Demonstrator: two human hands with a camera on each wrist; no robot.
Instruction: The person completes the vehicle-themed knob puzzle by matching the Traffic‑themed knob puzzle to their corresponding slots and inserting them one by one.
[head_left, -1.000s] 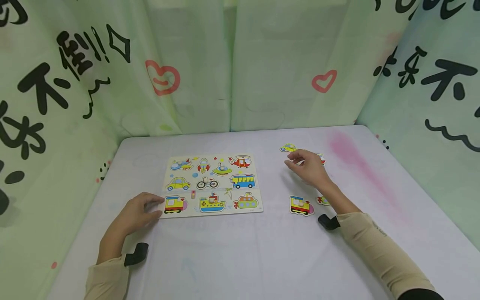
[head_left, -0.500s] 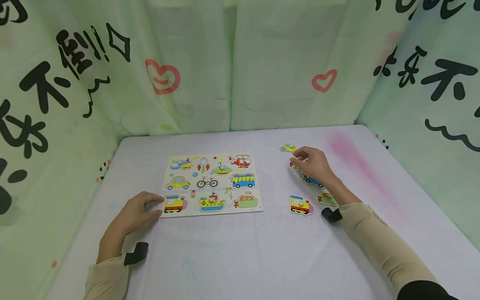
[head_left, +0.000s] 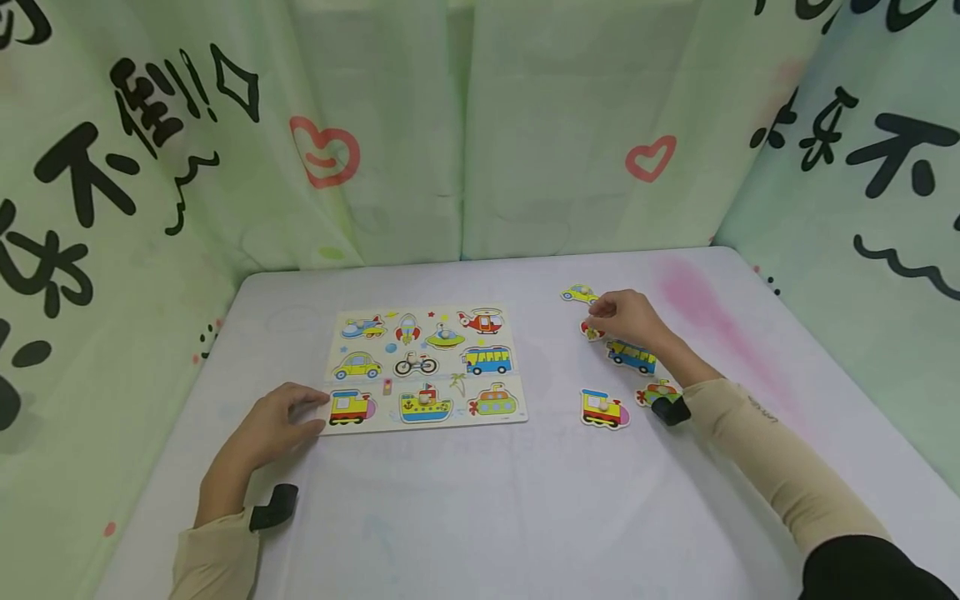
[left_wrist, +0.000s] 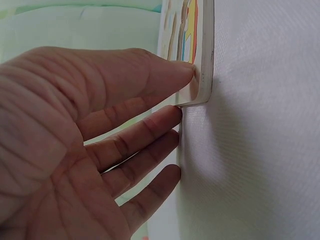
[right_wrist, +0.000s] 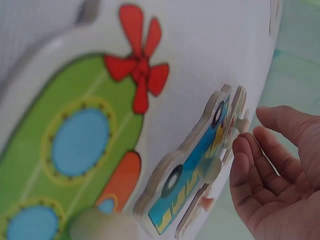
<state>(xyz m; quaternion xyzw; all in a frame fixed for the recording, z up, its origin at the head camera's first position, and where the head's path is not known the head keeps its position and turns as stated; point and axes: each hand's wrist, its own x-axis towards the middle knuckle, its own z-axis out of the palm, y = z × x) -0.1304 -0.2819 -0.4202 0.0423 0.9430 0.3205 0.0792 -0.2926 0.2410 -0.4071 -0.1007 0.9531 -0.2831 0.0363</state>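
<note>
My left hand point(head_left: 273, 427) rests at the near left corner of a puzzle board point(head_left: 427, 383) with vehicle pictures. The thumb point(left_wrist: 165, 75) touches the corner; the other fingers are extended along the edge. My right hand point(head_left: 630, 318) hovers over loose knobbed puzzle pieces, thumb and fingers apart with nothing visible between them. Its fingertips are above a small red-and-yellow piece point(head_left: 592, 332), partly hidden. Nearby lie a yellow car piece point(head_left: 578, 293) and a blue bus piece point(head_left: 632, 356), whose knob point(right_wrist: 210, 169) faces up.
A train piece point(head_left: 603, 409) lies right of the board. The green submarine piece point(right_wrist: 75, 145) sits under my right wrist. A white cloth covers the table point(head_left: 450, 517). Green curtains point(head_left: 465, 133) with black writing and red hearts enclose its back and sides.
My right hand has shifted a little right and away from the car piece, uncovering the bus piece, the red-and-yellow piece and more of the submarine. The left hand stays at the board.
</note>
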